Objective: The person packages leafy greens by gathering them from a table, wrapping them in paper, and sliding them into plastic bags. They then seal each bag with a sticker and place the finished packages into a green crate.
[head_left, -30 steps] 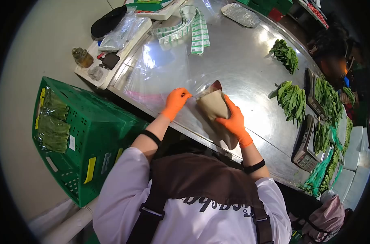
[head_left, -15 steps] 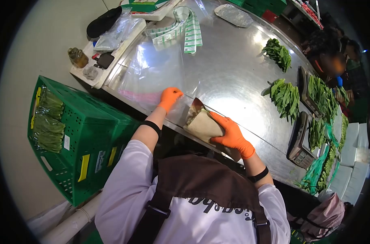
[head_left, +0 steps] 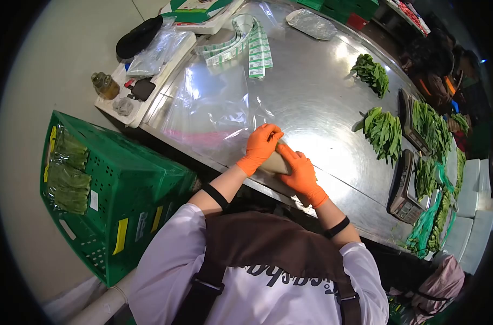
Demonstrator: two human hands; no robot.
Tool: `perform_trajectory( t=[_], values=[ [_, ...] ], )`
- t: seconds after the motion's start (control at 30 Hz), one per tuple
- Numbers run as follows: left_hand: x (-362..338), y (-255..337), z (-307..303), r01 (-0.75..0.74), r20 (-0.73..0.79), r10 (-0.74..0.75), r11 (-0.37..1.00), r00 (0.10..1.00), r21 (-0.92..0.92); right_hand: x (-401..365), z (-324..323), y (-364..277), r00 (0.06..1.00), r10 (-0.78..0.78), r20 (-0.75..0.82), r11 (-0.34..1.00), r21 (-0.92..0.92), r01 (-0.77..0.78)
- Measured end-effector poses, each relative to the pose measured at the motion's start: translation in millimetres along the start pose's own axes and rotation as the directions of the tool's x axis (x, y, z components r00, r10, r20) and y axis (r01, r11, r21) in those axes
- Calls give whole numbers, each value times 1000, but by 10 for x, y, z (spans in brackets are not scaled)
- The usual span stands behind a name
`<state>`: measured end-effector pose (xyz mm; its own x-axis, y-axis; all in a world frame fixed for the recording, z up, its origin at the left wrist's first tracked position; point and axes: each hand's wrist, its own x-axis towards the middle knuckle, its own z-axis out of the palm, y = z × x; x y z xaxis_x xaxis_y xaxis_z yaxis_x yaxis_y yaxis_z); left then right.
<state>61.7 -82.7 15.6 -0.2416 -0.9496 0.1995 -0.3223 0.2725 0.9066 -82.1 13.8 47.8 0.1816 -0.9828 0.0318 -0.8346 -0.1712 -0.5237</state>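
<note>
At the table's front edge, my right hand (head_left: pixel 302 175), in an orange glove, has its fingers over a beige, cloth-like object (head_left: pixel 276 163) and grips it. My left hand (head_left: pixel 262 146), also gloved in orange, is closed at the upper left side of the same object. Its fingertips are pinched, and what they hold is too small to make out. Clear plastic bags (head_left: pixel 208 103) with a pink strip lie flat just left of my hands. Beyond them a strip of green and white labels (head_left: pixel 257 54) rests on the metal table (head_left: pixel 317 92).
Green crates (head_left: pixel 133 179) with bagged greens (head_left: pixel 69 187) stand at the left. Leafy bunches (head_left: pixel 382 132) and two scales (head_left: pixel 406 208) are at the right. A white side board (head_left: pixel 141 111) holds a jar (head_left: pixel 104 85). Another person (head_left: pixel 433 81) is at the far right.
My left hand has moved right, from beside the bags to the beige object. The object's open, darker end is now hidden behind my hands. My right hand has shifted slightly left.
</note>
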Motion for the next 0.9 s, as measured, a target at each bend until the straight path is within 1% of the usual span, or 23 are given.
perform_trajectory(
  t=[0.03,0.07,0.17,0.2,0.23,0.27,0.3,0.33,0.37,0.4,0.43,0.47,0.5,0.53,0.57,0.63,0.7,0.73,0.77,0.8,0.83,0.87,0.9],
  values=[
    [7,6,7,-28,-3,28,998,1000,61,14,58,47,997,59,-51,996,67,-55],
    [8,-9,-3,-20,-44,23,997,999,70,13,133,93,978,130,-165,991,63,-121],
    [-16,45,-8,-64,-111,69,996,991,54,-16,107,35,959,171,-227,985,38,-167],
    [-60,113,81,-172,-103,169,985,980,-21,5,40,14,971,71,-230,996,62,-58],
    [-123,204,220,-277,-111,267,957,957,-87,-32,253,275,959,99,-265,987,147,-61],
    [-180,211,364,-388,101,383,921,918,30,-85,503,543,951,114,-287,970,238,-44],
    [-236,236,522,-406,163,398,914,903,19,-83,501,482,878,123,-462,907,410,89],
    [-227,331,489,-478,182,478,877,859,-46,-175,646,686,867,251,-432,890,455,-31],
    [-282,391,475,-462,123,451,884,884,78,-249,772,1068,889,130,-439,853,507,126],
    [-319,492,362,-362,-60,371,924,927,120,-238,289,467,854,343,-390,824,561,-75],
    [-341,582,290,-271,-240,298,953,924,137,-291,56,280,841,357,-406,827,556,-83],
    [-310,582,355,-167,-390,150,986,908,-10,-365,-167,147,838,299,-456,847,531,-13],
    [-292,578,470,-95,-502,-12,978,865,-186,-429,-273,191,820,276,-501,878,479,-3],
    [-303,545,576,115,-178,-209,894,962,-432,-450,-411,104,813,269,-517,897,443,-15],
    [-335,503,680,365,203,-305,729,930,-579,-465,-441,204,814,280,-508,897,441,-33],
    [-470,449,921,481,459,-224,659,860,-579,-377,-462,102,760,445,-473,831,535,-154],
    [-730,283,1078,600,510,-319,488,799,-634,-358,-169,608,806,437,-401,826,533,-182],
    [-797,193,969,693,598,-367,496,713,-523,-420,-62,672,843,502,-195,710,650,-272],
    [-857,145,825,768,668,-415,499,618,-401,-526,233,1067,888,445,-118,768,560,-311],
    [-911,144,706,741,648,-394,516,652,-431,-755,313,1121,907,412,-83,894,228,-386],
    [-965,192,543,672,613,-325,548,720,-499,-961,158,827,963,234,-134,946,259,-193],
    [-919,60,496,747,686,-348,496,639,-444,-995,-99,774,902,432,-7,826,406,-392],
    [-883,-110,489,815,755,-363,441,546,-376,-1025,-247,786,793,591,148,641,511,-573]
  ],
)
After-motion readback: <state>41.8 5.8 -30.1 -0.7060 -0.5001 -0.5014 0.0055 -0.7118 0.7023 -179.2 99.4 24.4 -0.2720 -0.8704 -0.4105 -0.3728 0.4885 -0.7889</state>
